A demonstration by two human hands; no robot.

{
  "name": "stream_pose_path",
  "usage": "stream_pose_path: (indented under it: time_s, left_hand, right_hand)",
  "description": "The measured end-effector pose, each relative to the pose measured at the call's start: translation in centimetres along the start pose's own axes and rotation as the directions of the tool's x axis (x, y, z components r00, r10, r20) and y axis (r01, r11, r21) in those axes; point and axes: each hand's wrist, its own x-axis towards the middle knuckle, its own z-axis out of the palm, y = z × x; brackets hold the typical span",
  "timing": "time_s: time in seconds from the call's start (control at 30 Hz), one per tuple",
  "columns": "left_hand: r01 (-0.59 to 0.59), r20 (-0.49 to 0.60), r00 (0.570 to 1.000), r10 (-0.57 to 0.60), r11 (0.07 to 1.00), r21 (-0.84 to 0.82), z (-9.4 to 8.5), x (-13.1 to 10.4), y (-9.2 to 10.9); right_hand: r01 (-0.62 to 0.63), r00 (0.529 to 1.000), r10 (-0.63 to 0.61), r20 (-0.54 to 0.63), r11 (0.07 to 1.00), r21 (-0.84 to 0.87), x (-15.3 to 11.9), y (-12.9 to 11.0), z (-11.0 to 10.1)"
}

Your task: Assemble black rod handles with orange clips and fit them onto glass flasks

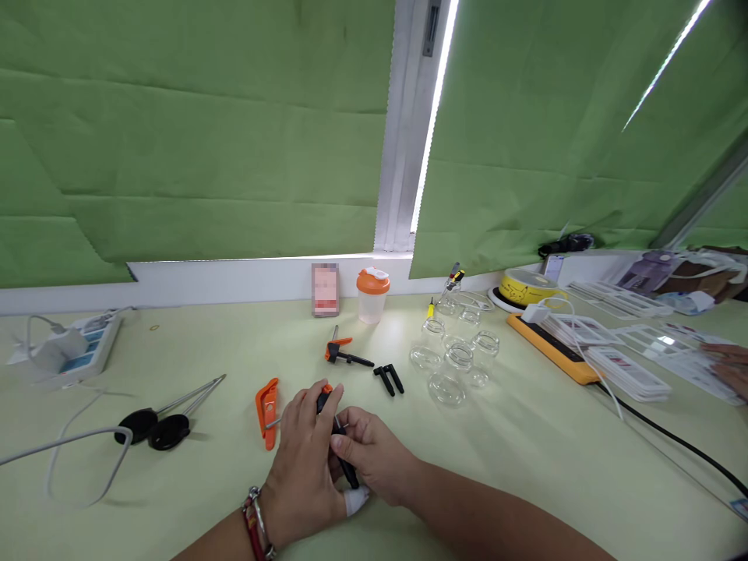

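My left hand (309, 460), with bracelets at its wrist and a white wrap on the thumb, curls over a black-and-orange clamp-like tool (346, 460). My right hand (377, 456) pinches the same tool from the right, thumb against its black bar. My fingers cover much of it. A thin metal rod (273, 423) sticks out left of my left hand, in front of an orange clip-shaped handle (267, 409). Beyond the hands lies a similar black-and-orange clamp-like tool (344, 354). Two short black pieces (389, 379) rest beside it.
Several clear glass jars (447, 382) stand right of centre. An orange-lidded cup (372, 296) and a pink-screened device (325, 290) are by the wall. Two black-headed metal rods (169, 431) lie left, near a power strip (97, 347). Rightward are an orange power strip (552, 351) and another person's hand (730, 366).
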Motion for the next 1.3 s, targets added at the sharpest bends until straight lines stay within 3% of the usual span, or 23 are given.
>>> stream_pose_path:
  time_s: [0.97,1.3]
  left_hand:
    - [0.054,0.183,0.982,-0.041,0.996,-0.068,0.15,-0.26,-0.18]
    - [0.015,0.103,0.995,-0.007,0.997,-0.08,0.27,0.0,-0.2]
  right_hand:
    - [-0.051,0.996,0.046,-0.076,0.997,-0.065,-0.04,0.32,-0.54]
    - [-0.09,0.992,0.09,-0.083,0.996,0.003,-0.08,-0.16,-0.33]
